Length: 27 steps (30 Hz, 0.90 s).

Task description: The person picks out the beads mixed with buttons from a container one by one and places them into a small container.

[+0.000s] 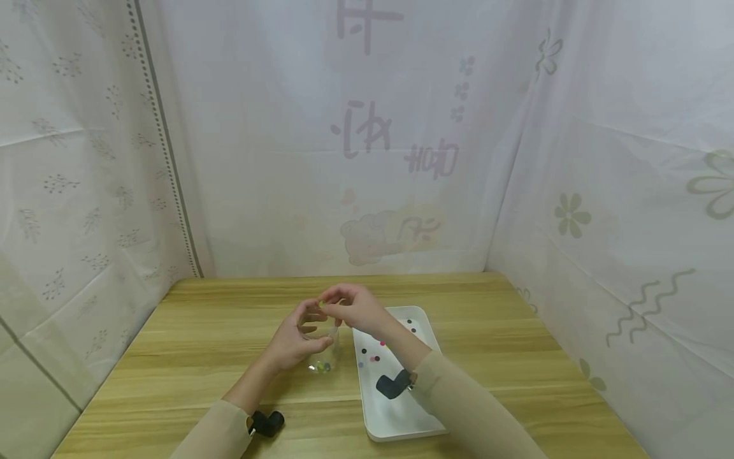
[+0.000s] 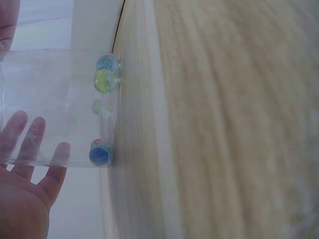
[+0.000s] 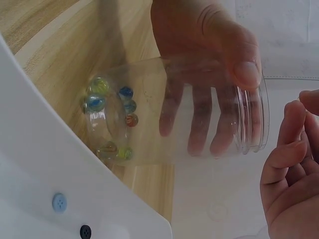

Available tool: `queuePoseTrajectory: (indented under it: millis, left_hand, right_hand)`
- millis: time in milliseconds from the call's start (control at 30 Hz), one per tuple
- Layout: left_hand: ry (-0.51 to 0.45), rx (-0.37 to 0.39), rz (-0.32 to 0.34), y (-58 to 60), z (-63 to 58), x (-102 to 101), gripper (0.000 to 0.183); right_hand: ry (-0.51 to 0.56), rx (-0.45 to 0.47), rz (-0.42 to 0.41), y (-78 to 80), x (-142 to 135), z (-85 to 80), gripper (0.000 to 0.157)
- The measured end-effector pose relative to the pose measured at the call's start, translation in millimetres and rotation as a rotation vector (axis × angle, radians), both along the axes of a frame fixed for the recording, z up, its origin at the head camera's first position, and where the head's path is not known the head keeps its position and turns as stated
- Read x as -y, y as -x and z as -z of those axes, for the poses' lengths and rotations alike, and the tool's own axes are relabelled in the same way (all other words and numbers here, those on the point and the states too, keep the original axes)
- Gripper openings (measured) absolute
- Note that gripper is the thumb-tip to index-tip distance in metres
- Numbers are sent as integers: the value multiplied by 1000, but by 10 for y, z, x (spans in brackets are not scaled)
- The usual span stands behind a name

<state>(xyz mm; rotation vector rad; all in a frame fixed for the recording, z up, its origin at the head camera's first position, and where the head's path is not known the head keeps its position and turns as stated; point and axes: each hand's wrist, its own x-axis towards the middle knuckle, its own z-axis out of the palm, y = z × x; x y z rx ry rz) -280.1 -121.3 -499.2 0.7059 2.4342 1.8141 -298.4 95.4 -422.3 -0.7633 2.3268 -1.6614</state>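
A clear plastic jar (image 3: 144,144) stands upright on the wooden table, its mouth uncovered. Several glass marbles (image 3: 96,102) lie round its bottom, among them a blue one (image 2: 99,155) and a yellow one (image 2: 104,80). My left hand (image 1: 292,341) grips the jar's upper part, thumb near the threaded rim and fingers round the far side. Just above the mouth, my right hand (image 1: 355,309) pinches a small yellow-green marble (image 1: 322,304) between thumb and fingertips. In the right wrist view those fingertips are beside the rim and hide the marble.
Right of the jar lies a white tray (image 1: 387,414), partly under my right forearm. Several small buttons are scattered in it, including a light blue button (image 3: 59,202) and a black button (image 3: 85,232). Patterned white curtains (image 1: 275,159) enclose the table (image 1: 189,357) at the back and sides.
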Motion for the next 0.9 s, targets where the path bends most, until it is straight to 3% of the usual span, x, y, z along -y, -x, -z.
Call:
queuePoseTrajectory:
  millis: [633, 900]
  left_hand:
    - [-2, 6, 0, -14, -8, 10, 78]
    - [-5, 0, 11, -40, -9, 24, 77]
  right_hand:
    - [48, -29, -16, 5, 105, 39, 25]
    - [45, -2, 3, -29, 79, 30, 42]
